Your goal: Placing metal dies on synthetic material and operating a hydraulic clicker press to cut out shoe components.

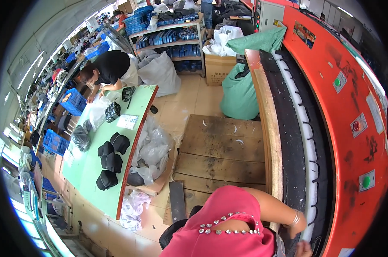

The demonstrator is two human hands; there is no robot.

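A pink top with clear, round studs (219,222) fills the bottom of the head view, cut off by the lower edge, its shoulder hiding part of the floor. The left hand (297,227), silver bangles at its wrist, reaches over a long white strip with a scalloped, black-bordered edge (306,137); its fingers are turned down and mostly hidden, so whether they grip anything cannot be told. The right hand (304,249) is cropped at the lower edge, fingers bent beside the strip's near end; its hold, too, cannot be made out. The strip lies lengthwise on a speckled black bed (290,150), between a pale wooden ledge (269,128) and a scuffed red metal machine housing (352,141), whose far side blurs into the dark rim. On a pale green table (140,103), rounded black fabric pieces (111,162) partly cover one another.
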